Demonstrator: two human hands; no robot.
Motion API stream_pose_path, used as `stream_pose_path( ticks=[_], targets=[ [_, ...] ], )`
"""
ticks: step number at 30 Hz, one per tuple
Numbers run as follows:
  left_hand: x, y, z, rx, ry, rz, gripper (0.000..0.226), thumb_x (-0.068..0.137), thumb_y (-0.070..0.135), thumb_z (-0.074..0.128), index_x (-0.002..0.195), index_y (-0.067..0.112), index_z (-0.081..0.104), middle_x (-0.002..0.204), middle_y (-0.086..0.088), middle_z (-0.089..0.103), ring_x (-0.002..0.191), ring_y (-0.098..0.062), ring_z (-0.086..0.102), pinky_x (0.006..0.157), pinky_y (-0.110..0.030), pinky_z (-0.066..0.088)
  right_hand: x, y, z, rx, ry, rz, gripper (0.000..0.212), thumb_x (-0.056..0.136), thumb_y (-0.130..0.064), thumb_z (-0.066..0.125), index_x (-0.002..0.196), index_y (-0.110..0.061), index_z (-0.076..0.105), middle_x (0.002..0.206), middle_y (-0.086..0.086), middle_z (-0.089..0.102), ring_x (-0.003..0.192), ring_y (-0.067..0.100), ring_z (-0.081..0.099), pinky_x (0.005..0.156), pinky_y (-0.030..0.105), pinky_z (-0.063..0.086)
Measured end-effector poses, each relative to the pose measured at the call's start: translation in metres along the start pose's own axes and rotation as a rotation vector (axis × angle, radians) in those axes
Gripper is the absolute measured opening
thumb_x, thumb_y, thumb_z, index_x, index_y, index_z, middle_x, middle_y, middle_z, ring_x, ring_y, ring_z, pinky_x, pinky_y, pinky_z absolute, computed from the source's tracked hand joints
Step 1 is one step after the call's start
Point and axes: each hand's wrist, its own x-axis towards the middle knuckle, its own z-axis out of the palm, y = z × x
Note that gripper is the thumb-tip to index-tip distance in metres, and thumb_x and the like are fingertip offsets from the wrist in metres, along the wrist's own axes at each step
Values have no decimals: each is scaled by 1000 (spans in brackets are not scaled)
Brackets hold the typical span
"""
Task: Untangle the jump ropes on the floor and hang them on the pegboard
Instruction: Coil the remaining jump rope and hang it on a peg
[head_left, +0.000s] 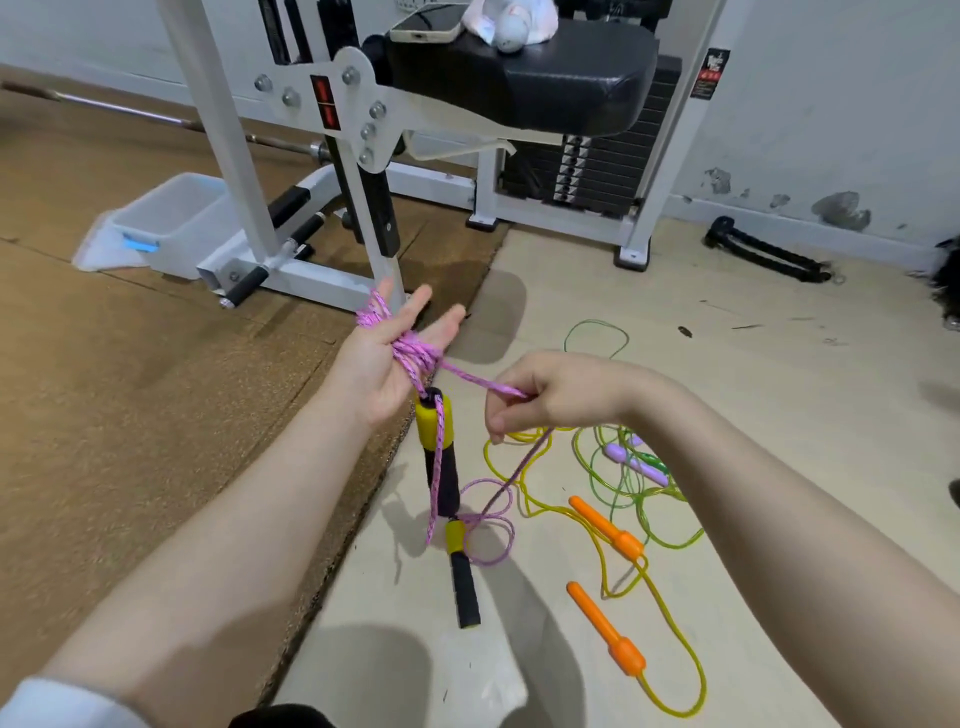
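My left hand (387, 358) is held palm up with straight fingers, and the pink braided jump rope (415, 353) is wound in several loops around it. One yellow-and-black handle (438, 447) hangs from the palm. The rope's other handle (460, 571) lies on the floor below. My right hand (550, 397) pinches a taut strand of the pink rope just right of the left hand. On the floor to the right lie a yellow rope with orange handles (608, 530) and a green rope with purple handles (636, 465), tangled together.
A white weight machine (332, 156) with a black padded seat stands ahead, a phone and a bag on the seat. A clear plastic bin (166, 223) sits at its left on the brown mat. A black tripod (769, 254) lies by the right wall.
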Motion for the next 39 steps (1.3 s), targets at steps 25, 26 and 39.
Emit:
stream_pose_path(
  ticks=[25,26,39],
  targets=[
    [-3,-11,-63,-48,-225,-445,42,96,29,35,69,9,60,41,5,35,27,-4,20,31,-15,28,35,57,-22,1335,912,307,56,94,-60,26,78,-12,48,43,-3,38,38,11,33,47,21,28],
    [-6,-13,-64,-143,-405,-530,42,97,26,33,73,3,59,46,2,36,31,-7,25,35,-18,35,38,64,-13,1340,867,354,57,95,-60,21,77,-12,48,41,-6,33,34,9,26,44,18,24],
    [14,11,-73,-238,230,112,57,96,14,44,147,23,21,146,-24,34,113,-41,57,88,-49,52,33,67,50,338,-68,383,36,91,-31,56,60,-14,49,52,3,36,42,12,26,42,23,20]
  ],
)
